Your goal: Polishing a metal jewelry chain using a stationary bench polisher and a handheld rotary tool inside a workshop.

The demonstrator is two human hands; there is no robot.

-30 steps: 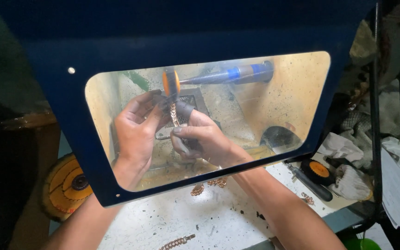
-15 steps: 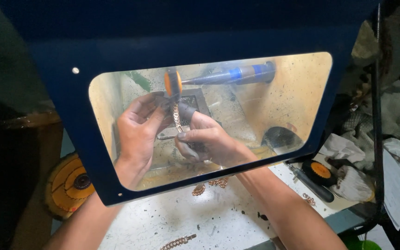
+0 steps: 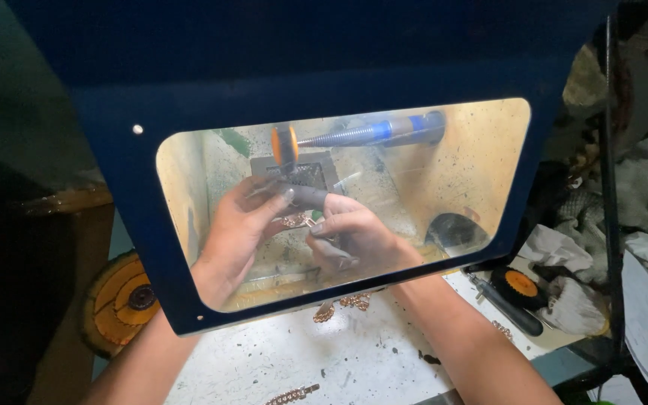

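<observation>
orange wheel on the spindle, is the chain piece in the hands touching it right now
Apart. The head view shows the orange wheel up by the spindle, while the chain piece sits lower between the left hand and right hand, with the dark holder between them.

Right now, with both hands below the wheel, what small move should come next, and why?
Probably lift the chain up to the orange wheel. The left hand and right hand hold it between them on a grey holder, and it sits below the wheel, apart from it, so nothing is being polished yet.
</observation>
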